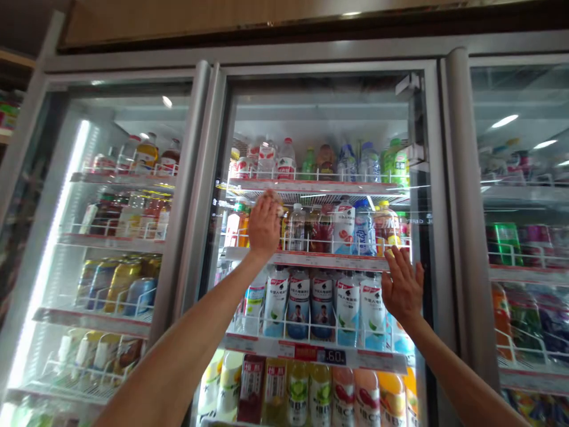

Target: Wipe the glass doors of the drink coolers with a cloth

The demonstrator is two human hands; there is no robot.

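Note:
My left hand (265,228) reaches up to the middle glass door (320,110), its fingers together and slightly blurred. A small pale, mottled bunched thing, which looks like a cloth (272,197), shows past the fingertips, partly hidden under them. Lower on the right, my right hand (403,286) lies against the same door near its right edge, fingers spread and nothing held. Behind the glass, bottles stand in rows, among them white-labelled bottles (347,305) on the third shelf and a white bottle (344,225) on the second.
A left glass door (133,112) and a right glass door (524,196) flank the middle one, with drinks behind both. Metal door frames (195,154) stand between them. Wood panelling (249,21) runs above. A price display (334,356) sits on a shelf edge.

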